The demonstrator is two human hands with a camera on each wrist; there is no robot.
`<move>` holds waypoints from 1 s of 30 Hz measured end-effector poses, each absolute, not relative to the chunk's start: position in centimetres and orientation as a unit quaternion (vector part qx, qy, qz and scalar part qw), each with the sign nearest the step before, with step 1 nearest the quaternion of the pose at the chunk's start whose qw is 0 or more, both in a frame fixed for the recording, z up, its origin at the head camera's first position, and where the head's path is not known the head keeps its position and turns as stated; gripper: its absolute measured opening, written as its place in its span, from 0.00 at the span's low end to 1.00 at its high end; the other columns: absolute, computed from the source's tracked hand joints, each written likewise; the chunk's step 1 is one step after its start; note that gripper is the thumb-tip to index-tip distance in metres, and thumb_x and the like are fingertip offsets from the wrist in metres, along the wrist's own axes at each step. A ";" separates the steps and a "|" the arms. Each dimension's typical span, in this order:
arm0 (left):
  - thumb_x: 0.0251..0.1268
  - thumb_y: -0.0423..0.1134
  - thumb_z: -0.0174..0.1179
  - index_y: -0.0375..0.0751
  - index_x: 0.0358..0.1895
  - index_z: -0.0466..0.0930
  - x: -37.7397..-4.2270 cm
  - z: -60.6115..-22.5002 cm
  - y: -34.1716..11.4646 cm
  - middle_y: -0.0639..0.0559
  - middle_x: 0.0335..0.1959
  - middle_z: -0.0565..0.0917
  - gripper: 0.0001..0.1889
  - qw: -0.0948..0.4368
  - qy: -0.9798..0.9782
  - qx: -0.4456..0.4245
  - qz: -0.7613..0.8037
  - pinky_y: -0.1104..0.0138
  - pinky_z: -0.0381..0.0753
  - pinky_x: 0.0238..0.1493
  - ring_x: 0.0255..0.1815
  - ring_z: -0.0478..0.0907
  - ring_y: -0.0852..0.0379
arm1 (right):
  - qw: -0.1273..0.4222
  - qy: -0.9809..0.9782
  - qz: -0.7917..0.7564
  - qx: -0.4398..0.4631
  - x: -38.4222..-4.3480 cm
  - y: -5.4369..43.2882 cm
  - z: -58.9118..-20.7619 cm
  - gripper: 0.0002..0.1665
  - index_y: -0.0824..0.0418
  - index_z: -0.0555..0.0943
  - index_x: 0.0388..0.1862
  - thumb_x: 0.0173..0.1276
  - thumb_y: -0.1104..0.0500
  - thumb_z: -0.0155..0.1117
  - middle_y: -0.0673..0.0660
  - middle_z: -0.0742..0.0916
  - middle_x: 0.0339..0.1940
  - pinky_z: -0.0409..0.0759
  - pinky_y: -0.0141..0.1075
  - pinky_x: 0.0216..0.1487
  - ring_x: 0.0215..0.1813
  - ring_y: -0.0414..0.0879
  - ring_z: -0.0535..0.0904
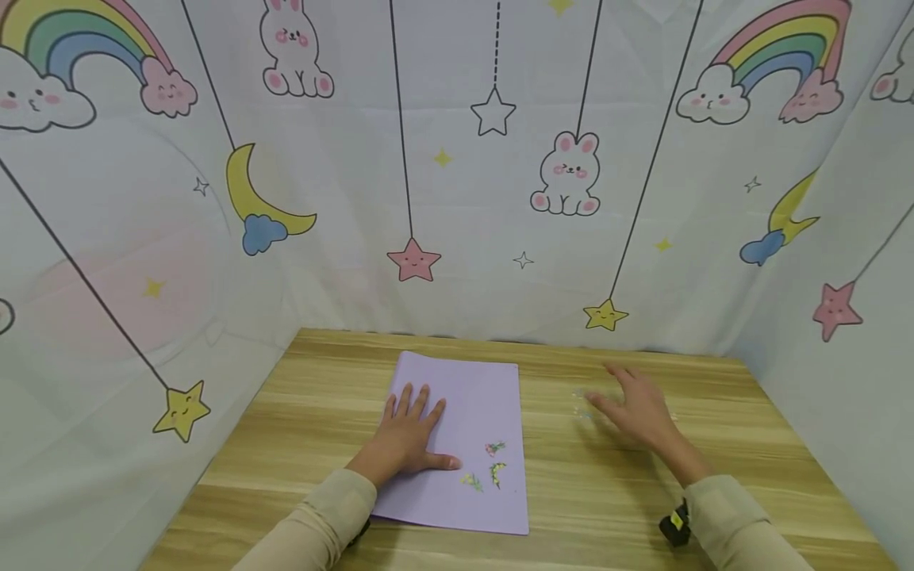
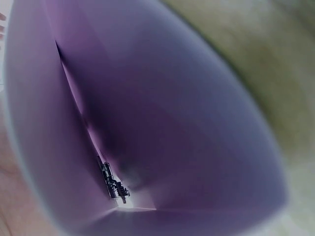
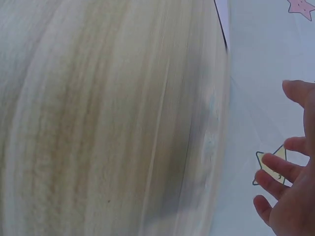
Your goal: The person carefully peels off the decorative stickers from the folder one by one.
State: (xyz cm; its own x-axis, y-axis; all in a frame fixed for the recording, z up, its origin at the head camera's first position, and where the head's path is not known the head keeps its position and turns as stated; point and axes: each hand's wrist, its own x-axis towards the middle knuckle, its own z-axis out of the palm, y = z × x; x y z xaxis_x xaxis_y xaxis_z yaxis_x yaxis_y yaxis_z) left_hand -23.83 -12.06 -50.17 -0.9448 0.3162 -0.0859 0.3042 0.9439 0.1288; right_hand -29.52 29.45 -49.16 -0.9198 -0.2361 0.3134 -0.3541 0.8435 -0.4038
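A light purple sheet or booklet point(image 1: 474, 396) lies on the wooden table, with several small flower stickers point(image 1: 497, 474) near its lower right. My left hand point(image 1: 408, 442) rests flat on its left half, fingers spread and thumb out toward the stickers. In the left wrist view, purple leaves point(image 2: 187, 108) part around a narrow gap with a small dark figure point(image 2: 112, 181) deep inside. To the right, my right hand point(image 1: 638, 408) hovers with fingers apart, holding nothing visible. Beneath it lies a clear, faintly patterned sheet point(image 1: 581, 411), partly hidden by the hand.
The wooden table point(image 1: 571, 507) meets a white cloth backdrop point(image 1: 471, 301) printed with rainbows, rabbits, moons and stars, which also encloses both sides. A small black device point(image 1: 674, 525) sits at my right wrist.
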 end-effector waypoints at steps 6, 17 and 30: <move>0.57 0.79 0.65 0.43 0.84 0.61 -23.8 -50.2 -12.0 0.33 0.86 0.53 0.59 0.053 0.984 0.158 0.057 0.35 0.44 0.81 0.86 0.42 0.28 | 0.132 -0.953 0.219 0.161 -29.3 28.6 -49.0 0.55 0.64 0.60 0.85 0.74 0.33 0.65 0.74 0.68 0.80 0.56 0.78 0.69 0.77 0.77 0.62; 0.57 0.78 0.65 0.43 0.84 0.61 -23.7 -50.0 -12.1 0.33 0.86 0.53 0.59 0.053 0.984 0.159 0.060 0.35 0.43 0.81 0.86 0.42 0.28 | 0.128 -0.954 0.196 0.187 -29.2 25.9 -49.0 0.61 0.59 0.56 0.88 0.69 0.28 0.66 0.68 0.64 0.84 0.47 0.76 0.75 0.83 0.71 0.54; 0.57 0.79 0.63 0.44 0.84 0.60 -23.7 -50.2 -12.1 0.33 0.86 0.52 0.59 0.055 0.984 0.158 0.054 0.36 0.43 0.81 0.86 0.42 0.29 | 0.123 -0.946 0.210 0.215 -28.7 22.8 -49.9 0.56 0.60 0.67 0.83 0.66 0.30 0.70 0.67 0.70 0.81 0.55 0.75 0.73 0.81 0.69 0.62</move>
